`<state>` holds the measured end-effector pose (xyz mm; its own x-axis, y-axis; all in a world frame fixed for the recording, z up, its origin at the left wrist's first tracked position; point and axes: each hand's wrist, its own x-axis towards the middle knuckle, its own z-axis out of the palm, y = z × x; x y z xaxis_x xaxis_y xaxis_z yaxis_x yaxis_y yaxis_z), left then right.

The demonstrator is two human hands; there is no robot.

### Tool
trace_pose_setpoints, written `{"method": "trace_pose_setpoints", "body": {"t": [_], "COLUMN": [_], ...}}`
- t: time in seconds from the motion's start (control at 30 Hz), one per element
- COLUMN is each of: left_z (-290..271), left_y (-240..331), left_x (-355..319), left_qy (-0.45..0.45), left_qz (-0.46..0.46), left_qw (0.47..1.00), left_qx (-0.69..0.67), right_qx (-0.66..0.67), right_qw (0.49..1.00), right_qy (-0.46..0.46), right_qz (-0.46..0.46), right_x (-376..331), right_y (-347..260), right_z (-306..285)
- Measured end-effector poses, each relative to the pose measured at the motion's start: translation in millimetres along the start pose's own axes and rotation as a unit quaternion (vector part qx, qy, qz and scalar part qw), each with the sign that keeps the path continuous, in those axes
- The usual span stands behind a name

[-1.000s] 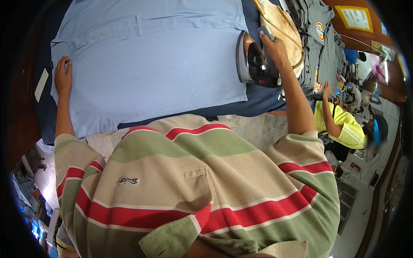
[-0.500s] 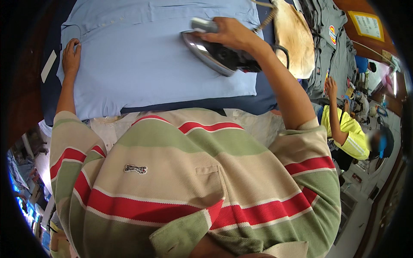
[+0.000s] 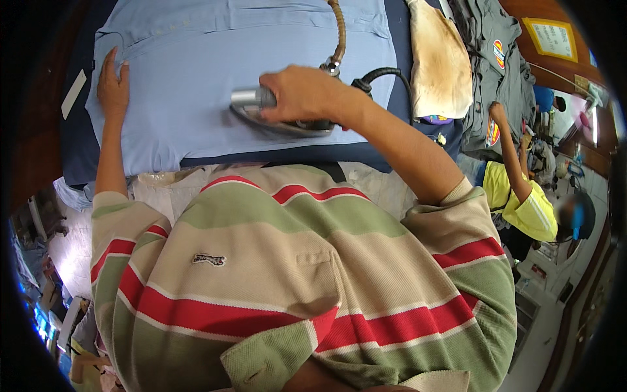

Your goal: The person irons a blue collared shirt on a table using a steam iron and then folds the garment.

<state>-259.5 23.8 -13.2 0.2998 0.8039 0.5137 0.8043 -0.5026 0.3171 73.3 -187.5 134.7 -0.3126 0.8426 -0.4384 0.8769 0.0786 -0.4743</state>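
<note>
A light blue shirt-like garment (image 3: 196, 78) lies spread over a dark blue padded ironing surface (image 3: 78, 147). My right hand (image 3: 304, 95) is wrapped round the handle of a steam iron (image 3: 251, 99). The iron's soleplate faces down onto the garment near its front edge, with the tip pointing left; my hand and wrist cover much of its body. At the garment's left edge, my left hand (image 3: 113, 88) rests flat with fingers stretched out and thumb apart. A brown hose (image 3: 341, 36) and a black cord (image 3: 385, 72) run from the iron's rear.
Right of the garment lies a scorched cream cloth pad (image 3: 439, 65), with dark grey garments (image 3: 486, 39) beyond it. A person in a yellow top (image 3: 532, 209) reaches toward them. A white strip (image 3: 74, 95) lies at the far left.
The iron in my right hand has moved left and toward me, to the garment's front part. My left hand has shifted slightly, its fingers now more spread. The pad and garments appear slightly shifted.
</note>
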Motion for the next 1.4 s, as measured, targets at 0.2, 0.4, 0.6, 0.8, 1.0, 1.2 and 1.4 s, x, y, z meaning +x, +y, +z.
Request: {"method": "trace_pose_setpoints", "body": {"t": [0.2,0.4,0.6,0.8,1.0,1.2,1.4], "left_z": [-3.0,-9.3,-13.6,-16.4,-2.4,31.4,81.5], "left_y": [58.3,109.0,134.8,126.6,49.4,-13.2,-70.3], "left_x": [-26.3,-59.8,-80.2,-92.2,-2.5,117.8,177.2], "left_qy": [0.005,-0.062,-0.117,-0.152,-0.092,-0.146,-0.163], "left_qz": [0.03,0.011,-0.017,-0.057,-0.037,-0.143,-0.223], "left_qw": [0.996,0.994,0.993,0.986,0.989,0.956,0.943], "left_qx": [-0.087,-0.093,-0.021,0.048,0.109,0.212,0.183], "right_qx": [-0.039,-0.025,0.028,0.149,0.104,-0.165,-0.047], "right_qw": [0.998,0.999,0.999,0.932,0.864,0.805,0.872], "right_qy": [0.036,-0.02,-0.015,0.204,0.378,0.41,0.411], "right_qz": [-0.02,-0.033,-0.025,0.26,0.317,0.395,0.261], "right_x": [2.3,-9.7,-28.7,-95.9,-154.7,-154.9,10.0], "right_y": [12.7,7.5,27.5,115.7,301.4,381.0,321.0], "right_z": [-1.4,1.4,-19.4,-76.8,-98.0,-103.2,-96.7]}}
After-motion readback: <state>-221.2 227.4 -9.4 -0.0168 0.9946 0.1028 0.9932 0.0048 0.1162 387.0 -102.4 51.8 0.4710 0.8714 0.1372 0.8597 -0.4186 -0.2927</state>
